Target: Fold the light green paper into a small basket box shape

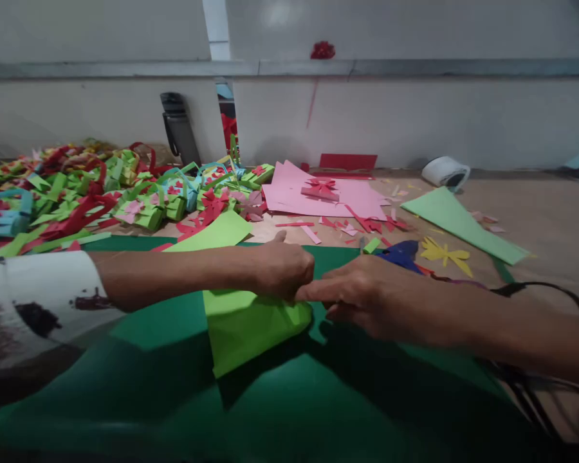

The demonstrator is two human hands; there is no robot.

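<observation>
Light-green folded paper lies on a dark-green sheet spread over the desk, just below the middle of the view. Its upper edge is gathered where the two hands meet.

The left hand comes in from nine o'clock, arm bare below a white sleeve with dark marks. Its fingers are curled shut and pinch the top of the light-green paper, thumb raised toward twelve o'clock. The right hand comes in from four o'clock. Its fingers are stretched nearly flat and close together, tips touching the left hand at the paper's upper right corner; whether they grip the paper or only press on it I cannot tell.

At one o'clock from the right hand, just behind it, lies a blue glue gun, with a black cord running off toward three o'clock. A yellow paper flower lies just beyond it. Further toward twelve o'clock are pink sheets with a red bow on top. At two o'clock lies a pale-green sheet, and behind it a white tape roll. At ten o'clock a heap of green and red paper baskets covers the desk near the wall.
</observation>
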